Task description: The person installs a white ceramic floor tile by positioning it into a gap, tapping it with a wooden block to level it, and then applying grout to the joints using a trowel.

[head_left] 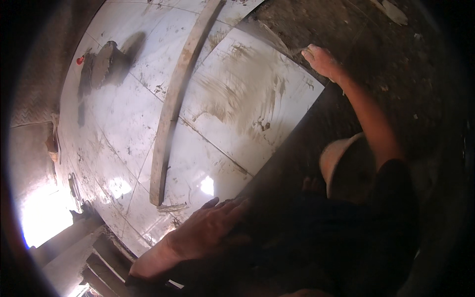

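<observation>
White floor tiles (123, 106) spread across the left and middle. The nearest large tile (213, 84) carries grey-brown smears, thickest toward its centre. My right hand (321, 62) is at this tile's far right edge, where it borders the dark ground. Its fingers are curled closed, and whatever they may hold is hidden. Nearer to me, my left hand (210, 222) reaches over the tiles' near edge. Its fingers are stretched out and partly in shadow, with no object seen in it. A long wooden batten (173, 99) lies across the tiles, left of the smeared tile.
A pale-rimmed bucket (334, 161) stands beside my right forearm. Bare dark ground (396, 74) lies at the right. A grey lump of mortar (106, 64) rests on the far left tiles, near a small red thing (80, 60). Wooden slats (106, 262) are at lower left.
</observation>
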{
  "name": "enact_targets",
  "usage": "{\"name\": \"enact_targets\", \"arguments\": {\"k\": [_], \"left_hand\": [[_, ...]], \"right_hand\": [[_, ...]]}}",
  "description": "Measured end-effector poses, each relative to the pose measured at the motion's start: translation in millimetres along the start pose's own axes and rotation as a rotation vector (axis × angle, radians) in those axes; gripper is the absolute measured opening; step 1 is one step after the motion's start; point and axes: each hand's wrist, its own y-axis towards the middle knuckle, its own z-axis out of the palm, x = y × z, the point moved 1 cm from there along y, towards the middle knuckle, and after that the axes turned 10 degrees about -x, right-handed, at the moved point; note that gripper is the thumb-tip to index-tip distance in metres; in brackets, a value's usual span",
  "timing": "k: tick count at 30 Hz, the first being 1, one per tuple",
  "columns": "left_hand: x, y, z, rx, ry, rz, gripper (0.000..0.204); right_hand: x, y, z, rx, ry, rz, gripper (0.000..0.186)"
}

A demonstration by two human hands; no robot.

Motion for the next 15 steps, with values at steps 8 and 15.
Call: {"name": "enact_targets", "arguments": {"k": [8, 15], "left_hand": [[-1, 7, -9, -0.016, -0.005, -0.089, 0.069], [2, 1, -7, 0.035, -0.037, -0.176, 0.076]], "right_hand": [[-79, 25, -2, -0.079, -0.063, -0.151, 0.045], [-88, 52, -43, -0.130, -0.231, -0.107, 0.046]]}}
